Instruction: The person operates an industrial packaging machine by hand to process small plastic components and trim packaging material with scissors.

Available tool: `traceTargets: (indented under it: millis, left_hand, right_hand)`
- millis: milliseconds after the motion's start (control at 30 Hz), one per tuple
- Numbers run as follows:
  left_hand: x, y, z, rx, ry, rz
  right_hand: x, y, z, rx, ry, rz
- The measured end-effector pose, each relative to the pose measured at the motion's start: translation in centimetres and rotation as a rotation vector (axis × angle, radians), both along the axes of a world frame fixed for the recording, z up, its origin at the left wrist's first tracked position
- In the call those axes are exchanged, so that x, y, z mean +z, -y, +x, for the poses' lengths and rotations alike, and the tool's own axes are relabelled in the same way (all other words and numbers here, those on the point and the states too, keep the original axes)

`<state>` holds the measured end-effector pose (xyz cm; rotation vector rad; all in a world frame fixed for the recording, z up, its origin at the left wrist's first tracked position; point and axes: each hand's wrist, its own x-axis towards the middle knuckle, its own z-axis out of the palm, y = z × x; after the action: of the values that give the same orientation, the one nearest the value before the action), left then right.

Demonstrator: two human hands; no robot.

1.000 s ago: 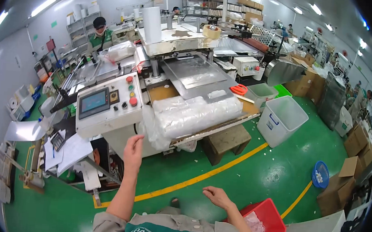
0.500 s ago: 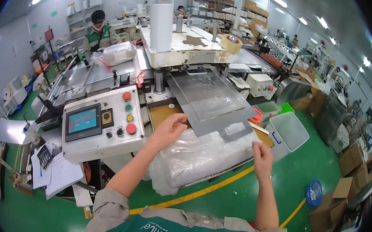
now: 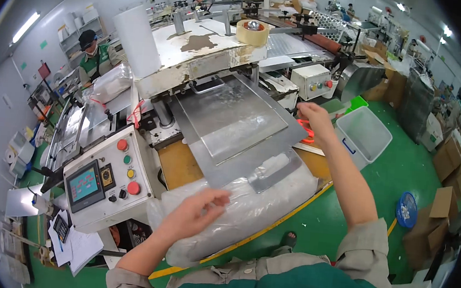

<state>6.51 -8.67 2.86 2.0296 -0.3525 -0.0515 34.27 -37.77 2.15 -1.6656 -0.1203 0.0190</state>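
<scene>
My left hand (image 3: 198, 210) hovers with its fingers apart just over a soft pile of clear plastic bags (image 3: 258, 207) lying on the front of the bench. My right hand (image 3: 316, 120) reaches out to the right end of the wooden bench top (image 3: 176, 164), over a red-handled tool (image 3: 306, 133) that looks like scissors. Its fingers curl loosely above the handles, and whether they grip is hidden. A flat metal plate (image 3: 232, 119) of the machine juts out between my two hands.
A control box (image 3: 101, 179) with a small screen and coloured buttons stands left of the bags. A tape roll (image 3: 252, 32) and a white roll (image 3: 138, 40) sit on the machine top. A white bin (image 3: 364, 135) and cardboard boxes (image 3: 443, 217) are at right; another person (image 3: 93, 55) works behind.
I have moved closer to the machine. My right hand left the bag pile and stretched out to the red tool at the bench's right end. My left hand dropped lower over the bags.
</scene>
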Motion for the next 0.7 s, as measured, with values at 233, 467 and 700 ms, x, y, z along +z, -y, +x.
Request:
traceTargets:
  millis: [233, 467, 700]
  left_hand:
    - [-1.2, 8.5, -0.6, 0.200, -0.660, -0.638]
    - [-0.4, 15.1, -0.5, 0.894, -0.515, -0.952]
    - [2.8, 20.5, 1.5, 1.151, -0.462, -0.912]
  right_hand:
    - [1.0, -1.5, 13.1, 0.222, -0.103, 0.190]
    - [-2.7, -4.6, 24.6, 0.353, -0.377, 0.452]
    - [-3.8, -8.1, 30.9, 0.343, -0.483, 0.815]
